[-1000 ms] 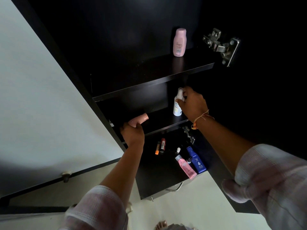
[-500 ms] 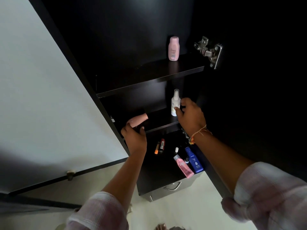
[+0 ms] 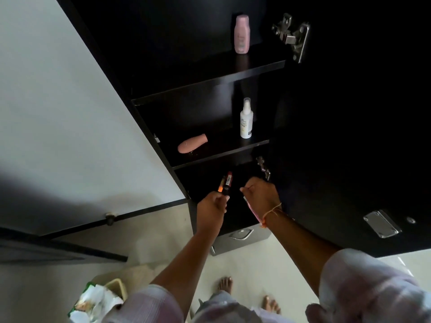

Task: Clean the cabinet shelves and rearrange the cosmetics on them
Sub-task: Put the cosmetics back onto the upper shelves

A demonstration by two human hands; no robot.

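A dark cabinet has three open shelves. A pink bottle [image 3: 242,33] stands on the top shelf [image 3: 210,78]. On the middle shelf [image 3: 221,152] a white spray bottle [image 3: 246,118] stands upright and a peach tube [image 3: 192,143] lies on its side. At the bottom shelf my left hand [image 3: 213,207] pinches two small lipstick-like sticks [image 3: 225,184], one red and one orange. My right hand [image 3: 262,194] is curled round a pink tube [image 3: 253,209], whose end shows below my wrist.
The white cabinet door [image 3: 70,136] hangs open on the left, and the dark right door with metal hinges [image 3: 292,36] is open on the right. A metal drawer handle [image 3: 240,234] sits below the shelves. A bag [image 3: 98,297] lies on the floor near my feet.
Both hands dropped from the middle shelf to the bottom one. The left let go of the peach tube and took the sticks; the right left the spray bottle and took the pink tube.
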